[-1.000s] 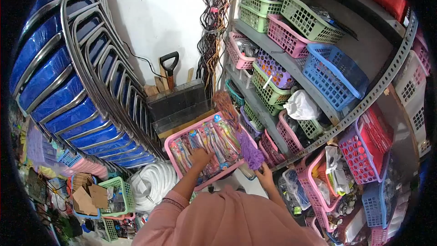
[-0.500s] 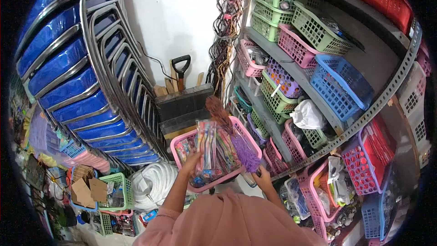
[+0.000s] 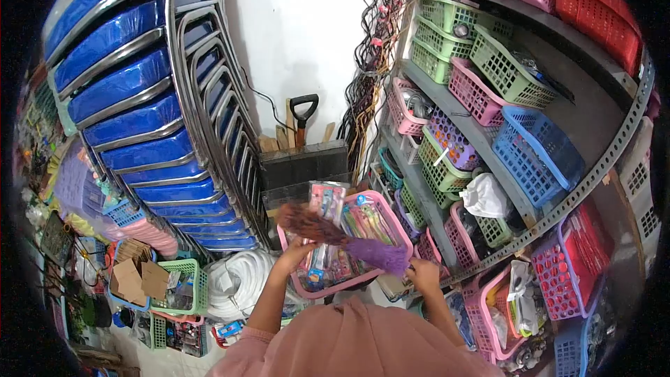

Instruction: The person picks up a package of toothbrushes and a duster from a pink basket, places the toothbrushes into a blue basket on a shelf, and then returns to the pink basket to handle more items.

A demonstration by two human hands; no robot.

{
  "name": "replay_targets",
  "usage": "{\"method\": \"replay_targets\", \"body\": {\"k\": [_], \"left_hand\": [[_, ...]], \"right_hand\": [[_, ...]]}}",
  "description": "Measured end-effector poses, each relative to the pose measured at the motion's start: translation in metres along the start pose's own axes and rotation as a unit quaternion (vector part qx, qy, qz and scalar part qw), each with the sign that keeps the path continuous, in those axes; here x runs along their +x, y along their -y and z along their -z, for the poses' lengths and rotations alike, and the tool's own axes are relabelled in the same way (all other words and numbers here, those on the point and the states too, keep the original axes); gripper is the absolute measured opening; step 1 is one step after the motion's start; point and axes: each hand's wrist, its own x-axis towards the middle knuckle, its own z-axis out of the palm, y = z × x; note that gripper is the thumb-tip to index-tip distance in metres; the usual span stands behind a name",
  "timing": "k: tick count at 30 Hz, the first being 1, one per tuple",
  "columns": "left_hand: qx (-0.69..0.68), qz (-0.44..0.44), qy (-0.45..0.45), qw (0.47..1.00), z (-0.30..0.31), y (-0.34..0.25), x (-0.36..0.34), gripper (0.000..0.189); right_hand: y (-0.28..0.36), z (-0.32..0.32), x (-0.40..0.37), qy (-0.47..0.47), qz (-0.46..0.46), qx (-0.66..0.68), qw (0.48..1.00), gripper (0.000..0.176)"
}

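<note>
A feather duster, brown at its tip and purple near its handle, lies slantwise over a pink basket. My right hand is closed round its handle end, just right of the basket. My left hand is at the basket's left side, closed on the edge of clear plastic packets with small colourful items. The duster's brown tip passes just above this hand. More packets fill the basket.
Stacked blue chairs with metal frames rise at the left. A grey shelf with green, pink and blue baskets stands at the right. A coil of white hose lies left of the basket, and a black-handled tool leans at the wall.
The duster has swung left across the basket, its brown tip now lower and near my left hand. The view has shifted, so the surroundings appear farther right.
</note>
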Motion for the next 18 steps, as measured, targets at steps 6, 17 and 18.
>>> {"method": "replay_targets", "body": {"k": [6,17,18], "left_hand": [[-0.042,0.086,0.012,0.995,-0.018,-0.019,-0.005,0.055],[0.006,0.071,0.035,0.997,-0.016,-0.025,-0.014,0.067],[0.028,0.077,0.040,0.996,-0.009,-0.017,-0.011,0.068]], "right_hand": [[-0.008,-0.014,-0.006,0.005,-0.045,-0.036,0.998,0.022],[-0.023,-0.023,-0.016,0.008,-0.021,-0.021,1.000,0.022],[-0.026,-0.023,-0.015,0.005,-0.045,-0.016,0.999,0.022]]}}
